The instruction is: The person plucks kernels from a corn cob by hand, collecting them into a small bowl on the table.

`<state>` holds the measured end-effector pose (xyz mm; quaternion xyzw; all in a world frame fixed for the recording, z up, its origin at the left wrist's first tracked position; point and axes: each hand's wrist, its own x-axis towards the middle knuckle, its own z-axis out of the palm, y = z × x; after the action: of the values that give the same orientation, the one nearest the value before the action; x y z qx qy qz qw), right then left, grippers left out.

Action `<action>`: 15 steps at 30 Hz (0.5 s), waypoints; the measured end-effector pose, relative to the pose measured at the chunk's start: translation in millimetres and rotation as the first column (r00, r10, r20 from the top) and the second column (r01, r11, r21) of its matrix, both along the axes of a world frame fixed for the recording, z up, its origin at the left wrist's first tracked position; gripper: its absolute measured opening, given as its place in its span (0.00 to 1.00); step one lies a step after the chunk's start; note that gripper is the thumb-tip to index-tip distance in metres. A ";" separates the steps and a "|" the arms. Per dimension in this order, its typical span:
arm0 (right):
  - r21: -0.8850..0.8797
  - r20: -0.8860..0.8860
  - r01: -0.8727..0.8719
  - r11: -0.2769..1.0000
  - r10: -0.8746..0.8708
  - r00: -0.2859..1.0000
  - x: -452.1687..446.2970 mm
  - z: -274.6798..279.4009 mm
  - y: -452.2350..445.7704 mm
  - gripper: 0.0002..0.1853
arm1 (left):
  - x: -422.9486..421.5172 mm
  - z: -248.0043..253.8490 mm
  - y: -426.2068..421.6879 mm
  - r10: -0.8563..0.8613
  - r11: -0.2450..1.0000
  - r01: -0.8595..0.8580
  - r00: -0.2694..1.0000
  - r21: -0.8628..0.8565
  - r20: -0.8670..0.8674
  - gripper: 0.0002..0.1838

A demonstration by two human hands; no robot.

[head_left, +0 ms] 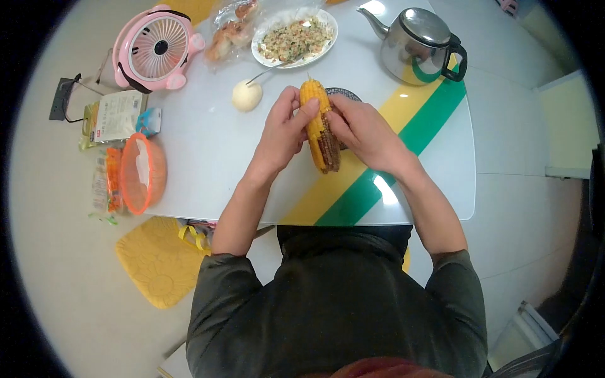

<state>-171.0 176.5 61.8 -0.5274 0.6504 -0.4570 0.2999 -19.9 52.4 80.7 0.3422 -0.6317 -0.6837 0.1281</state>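
A yellow corn cob [313, 94] is held upright between my two hands over the table. Its lower right part shows brown, bare cob, while kernels cover the top and left side. My left hand [285, 129] grips the cob from the left, thumb on the kernels. From the right, my right hand [367, 133] is closed on the cob, thumb at the edge of the bare part. Behind the cob and my right hand, a dark patterned dish [344, 94] is partly hidden. A pale round bun [246, 96] lies to the left beyond my left hand.
A plate of chopped food [258, 51] with a spoon stands at the back beside bagged bread [230, 39]. The steel kettle [409, 57] is back right. At left are a pink fan [157, 49], an orange basket [160, 173] and packages [118, 116]. The table's front edge is near my body.
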 end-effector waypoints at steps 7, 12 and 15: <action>-0.096 0.022 0.024 0.995 -0.022 0.999 0.4 -9.1 -1.8 0.14 | 2.2 -2.8 -7.8 -0.005 0.999 0.006 0.999 0.048 -0.035 0.15; -0.067 0.064 0.046 0.997 -0.042 0.997 -2.4 -9.1 -2.2 0.15 | 3.5 -4.4 -10.3 0.002 0.997 0.001 0.999 0.075 -0.043 0.15; -0.070 0.103 0.054 0.996 -0.047 0.994 -1.7 -9.8 -1.6 0.15 | 5.3 -6.4 -11.6 -0.006 0.997 0.009 0.999 0.073 -0.039 0.15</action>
<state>-172.7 174.9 51.9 -0.4975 0.6304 -0.5140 0.3015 -14.6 40.8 74.3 0.3308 -0.6049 -0.7135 0.1249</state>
